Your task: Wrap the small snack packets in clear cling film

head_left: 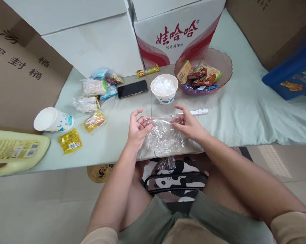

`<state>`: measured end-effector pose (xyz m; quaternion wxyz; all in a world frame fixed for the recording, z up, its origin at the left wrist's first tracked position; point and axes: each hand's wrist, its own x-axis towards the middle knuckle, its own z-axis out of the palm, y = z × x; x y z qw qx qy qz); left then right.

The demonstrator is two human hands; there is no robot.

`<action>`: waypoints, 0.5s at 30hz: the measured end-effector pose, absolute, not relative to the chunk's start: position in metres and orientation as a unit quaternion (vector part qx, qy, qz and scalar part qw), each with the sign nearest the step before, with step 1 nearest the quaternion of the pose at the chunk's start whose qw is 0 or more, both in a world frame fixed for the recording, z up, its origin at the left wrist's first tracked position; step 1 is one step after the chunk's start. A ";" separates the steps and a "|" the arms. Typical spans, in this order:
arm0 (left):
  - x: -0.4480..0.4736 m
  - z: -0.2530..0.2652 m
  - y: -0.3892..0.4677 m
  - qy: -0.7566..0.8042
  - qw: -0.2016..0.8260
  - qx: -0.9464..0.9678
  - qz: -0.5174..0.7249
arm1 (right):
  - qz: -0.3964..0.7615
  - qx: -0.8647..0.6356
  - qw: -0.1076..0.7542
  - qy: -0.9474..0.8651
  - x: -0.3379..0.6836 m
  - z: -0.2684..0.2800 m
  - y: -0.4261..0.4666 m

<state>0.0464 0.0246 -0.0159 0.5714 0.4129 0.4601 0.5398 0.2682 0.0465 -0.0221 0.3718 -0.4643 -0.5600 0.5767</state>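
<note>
Clear plastic film [164, 137], pinched by half-curled left hand [137, 132] and right hand [189, 126] near the worktop's [257, 122] front edge, likely wants even tension.

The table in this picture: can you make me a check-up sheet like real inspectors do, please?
Surface: pale green cloth, wrinkled on the right.
Job's things: clear plastic wrapper; paper bowl behind it, holding crumpled plastic.
Clutter: phone; wrapped snacks; pink bowl with snack packs; white tool.
Hands: left hand and right hand both hold the wrapper's upper part.
Cables: nothing seen.
Surroundings: white boxes behind; brown cartons on both sides.
</note>
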 end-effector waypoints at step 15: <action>0.051 -0.011 0.020 0.547 0.571 0.441 0.424 | 0.635 -0.432 0.392 -0.506 0.268 -0.011 0.041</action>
